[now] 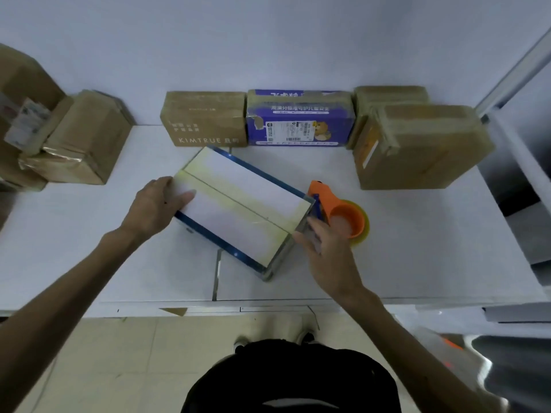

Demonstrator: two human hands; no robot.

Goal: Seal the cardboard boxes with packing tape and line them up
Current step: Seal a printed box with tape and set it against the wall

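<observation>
A white box (241, 201) with blue edges lies at an angle in the middle of the white table (417, 248). Yellowish tape runs along its centre seam and ends. My left hand (158, 207) holds its left end, thumb on top. My right hand (325, 251) presses its fingers against the box's right end. An orange tape dispenser (343, 217) with a roll of tape lies on the table just beyond my right hand, untouched. Along the back wall stand a brown KIMTRUE box (205, 119), a purple printed box (299, 119) and two taped brown boxes (417, 144).
A stack of brown boxes (74, 141) sits at the left end of the table. A grey shelf edge (521, 186) rises on the right. The table's front edge runs just before my body, with floor tiles below.
</observation>
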